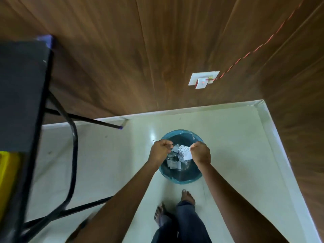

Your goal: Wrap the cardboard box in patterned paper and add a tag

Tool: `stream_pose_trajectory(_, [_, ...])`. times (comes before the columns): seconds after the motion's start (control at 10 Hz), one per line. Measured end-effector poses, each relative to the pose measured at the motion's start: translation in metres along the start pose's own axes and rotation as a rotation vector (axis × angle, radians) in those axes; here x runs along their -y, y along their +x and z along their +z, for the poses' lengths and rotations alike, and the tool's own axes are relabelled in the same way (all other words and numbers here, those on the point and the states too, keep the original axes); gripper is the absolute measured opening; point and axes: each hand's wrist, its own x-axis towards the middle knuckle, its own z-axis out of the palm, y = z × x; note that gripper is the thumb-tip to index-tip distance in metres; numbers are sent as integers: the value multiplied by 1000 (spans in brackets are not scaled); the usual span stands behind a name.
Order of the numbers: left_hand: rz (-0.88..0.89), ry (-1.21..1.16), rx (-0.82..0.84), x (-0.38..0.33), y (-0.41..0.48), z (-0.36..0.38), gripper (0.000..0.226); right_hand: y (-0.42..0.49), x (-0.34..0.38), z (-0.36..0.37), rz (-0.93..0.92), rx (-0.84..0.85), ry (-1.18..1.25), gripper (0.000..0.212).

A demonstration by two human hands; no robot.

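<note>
Head cam: person stands over a round blue-lined bin (181, 181) on the pale tiled floor (236, 155), which is the only container in shot. Both hands are above its opening.

Right hand (201, 153): thumb and fingertips pinch the upper corner of a white printed paper scrap (186, 152), which hangs over the middle of the bin. The print is dark and too small to read.

Left hand (160, 149): over the bin's left rim, fingers curled in toward the thumb. Can't tell if it's holding anything. A small torn piece sits right at its fingertips, contact unclear.

Bin contents: a loose heap of torn white printed scraps (173, 163) on the dark bottom, mostly toward the left and centre. Can't tell whether they match the held scrap.

Around the bin:
- bare feet (188, 197) and jeans just on the near side
- black folding table (21, 95) well off to its left, with something yellow (7, 172) at that table's near edge
- wall socket (204, 79) on the wood-panelled wall beyond the bin, with an orange cord (254, 50) running up and right from it
</note>
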Motion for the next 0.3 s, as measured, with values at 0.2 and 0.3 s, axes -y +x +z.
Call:
stream_pose_trajectory(0.2, [-114, -22, -28, 71, 81, 36, 17, 79, -61, 63, 88, 84, -31, 25])
stream_pose_trajectory(0.3, [-130, -19, -50, 81, 91, 38, 18, 91, -75, 74, 109, 82, 0, 29])
